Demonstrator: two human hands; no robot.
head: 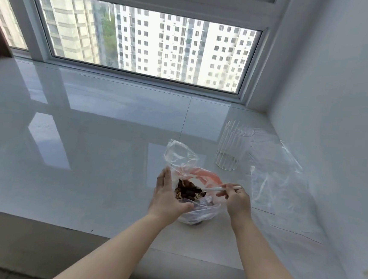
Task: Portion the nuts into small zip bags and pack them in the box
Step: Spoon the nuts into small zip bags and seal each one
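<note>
A large clear plastic bag (179, 154) with a red print stands open on the white sill, and brown mixed nuts (188, 192) show inside it. My left hand (167, 193) grips the bag's left side and holds its mouth open. My right hand (237, 198) pinches a thin white spoon handle (218, 188) whose far end reaches into the bag toward the nuts; the spoon's bowl is hidden. Clear zip bags (277, 176) lie flat on the sill to the right.
A ribbed clear glass cup (232, 145) stands upright behind the bag, to the right. A white wall closes the right side and a window runs along the back. The glossy sill (90, 131) drops off at its front edge near me.
</note>
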